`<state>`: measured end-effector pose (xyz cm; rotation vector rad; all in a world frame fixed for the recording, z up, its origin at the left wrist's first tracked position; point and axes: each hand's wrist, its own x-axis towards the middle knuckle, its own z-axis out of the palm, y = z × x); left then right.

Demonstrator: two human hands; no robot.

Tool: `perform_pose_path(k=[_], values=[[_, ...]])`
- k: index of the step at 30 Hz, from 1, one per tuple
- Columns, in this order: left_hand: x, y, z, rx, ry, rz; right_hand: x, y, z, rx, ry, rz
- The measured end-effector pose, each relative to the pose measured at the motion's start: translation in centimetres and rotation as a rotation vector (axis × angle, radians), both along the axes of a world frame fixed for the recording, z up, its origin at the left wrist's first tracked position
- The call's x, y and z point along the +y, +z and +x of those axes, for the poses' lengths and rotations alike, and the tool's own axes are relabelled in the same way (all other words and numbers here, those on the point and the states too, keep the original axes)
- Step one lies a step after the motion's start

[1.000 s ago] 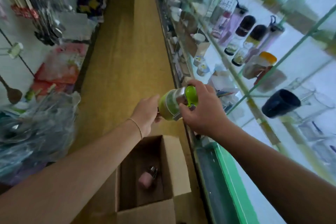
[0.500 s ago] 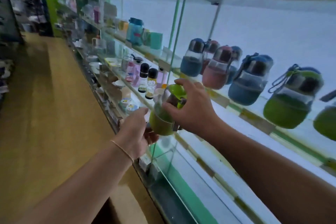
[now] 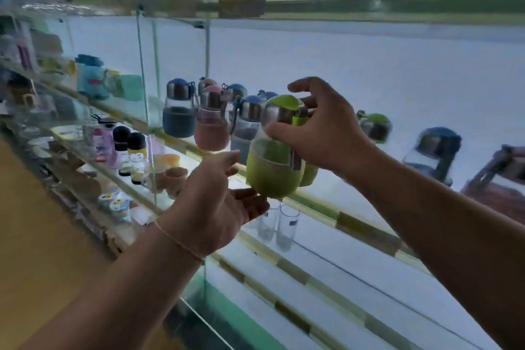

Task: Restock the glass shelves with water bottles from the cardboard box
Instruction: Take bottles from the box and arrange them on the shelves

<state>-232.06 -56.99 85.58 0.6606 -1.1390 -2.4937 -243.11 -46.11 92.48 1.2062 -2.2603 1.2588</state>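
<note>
The right hand pinches the green water bottle at its steel neck while the left hand, fingers relaxed, touches under its base; the bottle hangs just in front of the glass shelf edge, right of the pink bottle and the blue bottle. To place it well, I judge the grip should stay firm at the neck, carrying the bottle upright over the edge into the gap between that blue bottle and the green bottle further right, setting it down flat before letting go.
</note>
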Motion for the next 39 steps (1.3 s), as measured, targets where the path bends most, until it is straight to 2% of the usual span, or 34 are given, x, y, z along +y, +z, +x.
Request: perform_pose_path(k=[6, 14, 21, 28, 39], values=[[4.4, 1.2, -3.8, 0.049, -0.167, 0.027, 6.1, 1.4, -3.4, 0.003, -0.126, -0.015], [7.8, 1.2, -7.7, 0.042, -0.226, 0.053, 9.9, 0.6, -6.5, -0.089, -0.197, -0.064], [8.1, 1.1, -9.1, -0.005, -0.167, 0.031, 10.0, -0.6, -8.3, -0.083, -0.170, -0.028], [8.1, 1.2, -8.6, 0.032, -0.207, 0.041, 8.9, -2.2, -9.7, -0.044, -0.157, 0.013], [6.8, 0.9, -8.4, -0.009, -0.236, 0.031, 7.9, -2.5, -9.3, -0.004, -0.173, 0.103]])
